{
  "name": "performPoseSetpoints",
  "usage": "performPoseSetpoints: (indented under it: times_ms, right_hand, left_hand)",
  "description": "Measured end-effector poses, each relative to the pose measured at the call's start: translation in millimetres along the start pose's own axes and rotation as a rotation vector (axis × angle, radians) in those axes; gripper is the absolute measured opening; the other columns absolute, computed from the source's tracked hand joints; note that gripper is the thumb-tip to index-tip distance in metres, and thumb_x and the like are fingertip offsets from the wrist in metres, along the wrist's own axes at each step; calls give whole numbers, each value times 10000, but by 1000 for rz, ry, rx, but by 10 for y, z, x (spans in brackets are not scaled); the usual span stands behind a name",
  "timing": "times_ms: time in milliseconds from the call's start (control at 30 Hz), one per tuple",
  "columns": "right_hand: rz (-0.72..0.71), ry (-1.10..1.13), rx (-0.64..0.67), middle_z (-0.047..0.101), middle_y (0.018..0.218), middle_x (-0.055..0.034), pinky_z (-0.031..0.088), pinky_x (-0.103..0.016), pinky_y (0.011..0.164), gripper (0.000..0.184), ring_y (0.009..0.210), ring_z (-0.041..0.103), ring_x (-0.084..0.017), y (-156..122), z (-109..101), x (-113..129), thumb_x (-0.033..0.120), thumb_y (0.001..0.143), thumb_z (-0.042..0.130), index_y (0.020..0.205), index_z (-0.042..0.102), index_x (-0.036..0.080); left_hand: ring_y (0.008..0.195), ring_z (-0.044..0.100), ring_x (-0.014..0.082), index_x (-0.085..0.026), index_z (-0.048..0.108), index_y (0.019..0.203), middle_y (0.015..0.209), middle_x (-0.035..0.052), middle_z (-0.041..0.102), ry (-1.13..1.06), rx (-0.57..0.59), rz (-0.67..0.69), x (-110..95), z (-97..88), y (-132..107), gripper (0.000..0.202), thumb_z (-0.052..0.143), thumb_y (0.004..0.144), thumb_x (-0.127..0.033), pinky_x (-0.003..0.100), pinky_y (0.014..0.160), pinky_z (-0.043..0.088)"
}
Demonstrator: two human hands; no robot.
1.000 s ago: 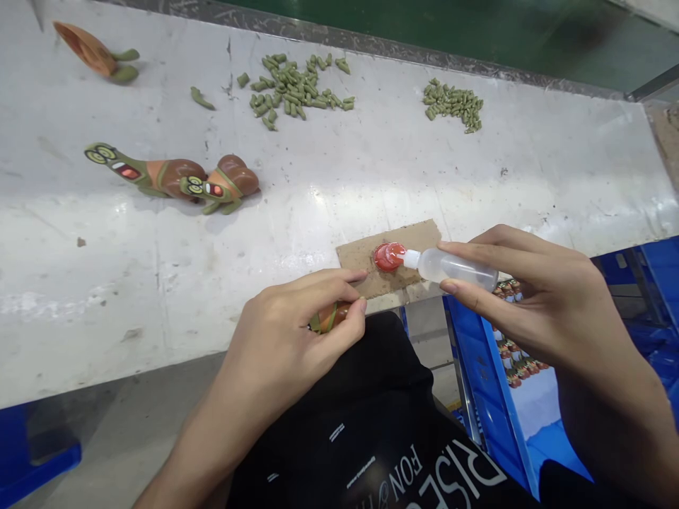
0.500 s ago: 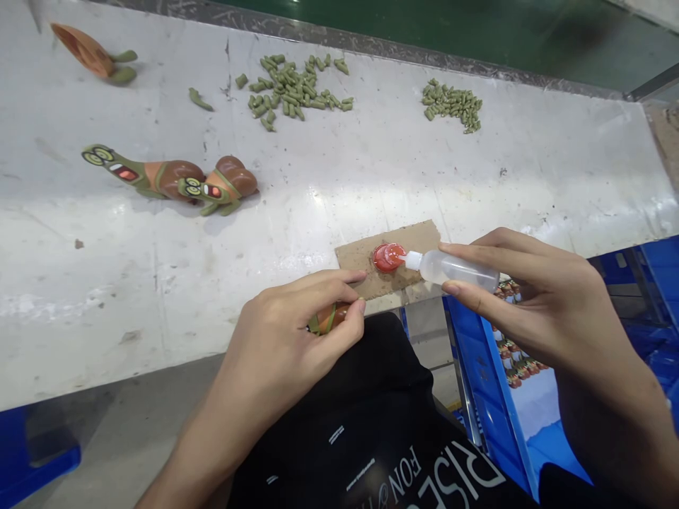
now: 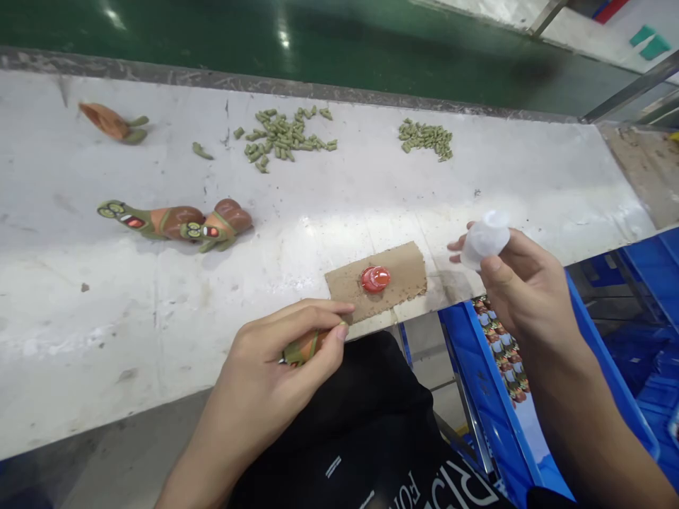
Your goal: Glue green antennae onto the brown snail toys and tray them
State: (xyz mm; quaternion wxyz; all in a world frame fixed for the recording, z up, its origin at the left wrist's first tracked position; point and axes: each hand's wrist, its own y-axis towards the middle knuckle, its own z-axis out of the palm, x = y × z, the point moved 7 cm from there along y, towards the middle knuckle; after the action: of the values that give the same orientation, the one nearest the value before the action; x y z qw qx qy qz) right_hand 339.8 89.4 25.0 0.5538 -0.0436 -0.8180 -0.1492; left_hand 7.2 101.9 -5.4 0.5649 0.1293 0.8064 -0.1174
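Note:
My left hand [image 3: 276,364] is closed around a small brown and green toy figure [image 3: 303,348] at the near edge of the white table [image 3: 339,212]. My right hand [image 3: 517,283] grips a small clear squeeze bottle [image 3: 484,237], lifted to the right of a cardboard scrap [image 3: 406,272]. A red cap [image 3: 375,278] rests on that cardboard, apart from the bottle.
Two finished brown and green toy figures [image 3: 180,220] lie at the left, another toy piece [image 3: 111,121] at the far left. Two heaps of small green parts [image 3: 283,134] [image 3: 426,136] sit at the back. A blue bin [image 3: 509,382] with more figures stands below right.
My right hand has lifted the bottle away from the red cap and swung it up to the right. The view has tilted up. The left hand keeps hold of the toy.

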Motion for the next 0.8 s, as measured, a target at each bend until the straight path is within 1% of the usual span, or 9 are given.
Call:
performPoseSetpoints:
  times_ms: [100, 133, 200, 233, 300, 433, 600, 700, 800]
  right_hand:
    - [-94, -68, -285, 864, 1295, -86, 691, -548, 1094, 454, 1262, 827, -329, 277, -308, -283, 584, 929, 953, 1253, 821, 295]
    - [-101, -102, -354, 859, 1288, -96, 686, -555, 1089, 498, 1256, 820, -334, 372, -396, -382, 612, 895, 957, 1235, 796, 286]
    - [-78, -155, -424, 853, 1208, -96, 688, -554, 1058, 545, 1175, 825, -329, 542, -518, -571, 648, 838, 954, 1178, 747, 277]
    - [-61, -174, -439, 848, 1157, -89, 690, -549, 1042, 546, 1122, 830, -322, 604, -556, -647, 661, 824, 944, 1144, 725, 276]
    - [-33, -214, -458, 842, 1093, -83, 689, -542, 1023, 525, 1061, 836, -315, 669, -593, -745, 667, 827, 915, 1102, 702, 273]
    - [-17, -281, -465, 862, 1204, -128, 645, -574, 1099, 448, 1214, 816, -352, 647, -581, -759, 577, 847, 880, 1124, 748, 250]
    - [9, -302, -464, 862, 1240, -148, 627, -603, 1117, 460, 1227, 808, -372, 652, -598, -752, 539, 825, 831, 1162, 742, 239]
    - [36, -305, -465, 856, 1188, -143, 628, -612, 1127, 417, 1169, 811, -371, 677, -642, -793, 475, 788, 837, 1120, 752, 237]
    - [74, -291, -530, 823, 1186, -145, 642, -624, 1098, 385, 1148, 802, -375, 544, -676, -751, 383, 751, 841, 1090, 728, 243]
  left_hand:
    - [782, 824, 214, -318, 901, 930, 1057, 13, 935, -47, -33, -16, 9, -71, -18, 184, 766, 1055, -312, 330, 841, 738]
    - [702, 782, 193, -317, 905, 922, 1039, 15, 930, -75, -35, -30, 14, -81, -23, 184, 774, 1052, -316, 306, 750, 722]
    - [589, 713, 162, -308, 906, 903, 1017, 25, 923, -158, -10, -51, 13, -60, -34, 177, 800, 1043, -334, 270, 597, 672]
    - [561, 693, 152, -301, 905, 893, 1011, 31, 919, -201, 2, -67, 13, -39, -42, 180, 812, 1040, -346, 260, 557, 655]
    - [562, 687, 146, -292, 904, 874, 1002, 42, 909, -271, 8, -109, 16, 10, -63, 208, 819, 1045, -373, 251, 553, 655]
    - [633, 717, 162, -278, 902, 851, 986, 56, 884, -356, -12, -199, 24, 98, -105, 273, 802, 1073, -401, 246, 576, 647]
    - [572, 649, 138, -273, 900, 841, 968, 53, 871, -373, -15, -171, -3, 118, -104, 293, 819, 1072, -434, 255, 567, 635]
    - [568, 643, 143, -267, 897, 840, 949, 55, 865, -373, -35, -166, 4, 113, -115, 309, 809, 1077, -444, 266, 565, 634]
    - [577, 640, 133, -273, 894, 842, 975, 44, 871, -392, -57, -178, -17, 128, -147, 298, 790, 1085, -409, 268, 589, 631]
